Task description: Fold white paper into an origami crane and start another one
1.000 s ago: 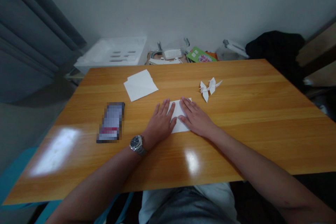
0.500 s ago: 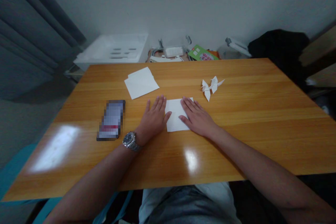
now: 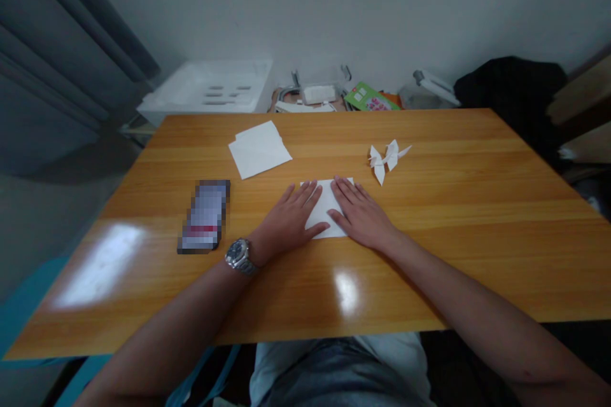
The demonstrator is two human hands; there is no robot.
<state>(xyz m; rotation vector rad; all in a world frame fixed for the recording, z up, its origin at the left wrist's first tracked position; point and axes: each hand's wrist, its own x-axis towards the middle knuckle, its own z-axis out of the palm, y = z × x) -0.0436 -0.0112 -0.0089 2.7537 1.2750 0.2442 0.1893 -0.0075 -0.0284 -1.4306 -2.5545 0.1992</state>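
A white square sheet of paper (image 3: 326,206) lies flat on the wooden table (image 3: 458,184) in front of me. My left hand (image 3: 293,217) rests flat over its left side, thumb and fingers spread apart. On the right side of the sheet, my right hand (image 3: 359,211) lies flat too, with the thumb held away from the fingers. Both palms hide parts of the sheet's left and right edges. Beyond my right hand sit two folded white paper cranes (image 3: 386,160), close together.
Further white sheets (image 3: 260,149) overlap at the back left. A phone (image 3: 204,216) with a blurred screen lies left of my left hand. Behind the table's far edge are a white tray (image 3: 210,86), a green booklet (image 3: 370,98) and a black cloth-like thing (image 3: 510,86).
My left hand has shifted right, from the sheet's left edge to further over the paper. My right hand stays in nearly the same place.
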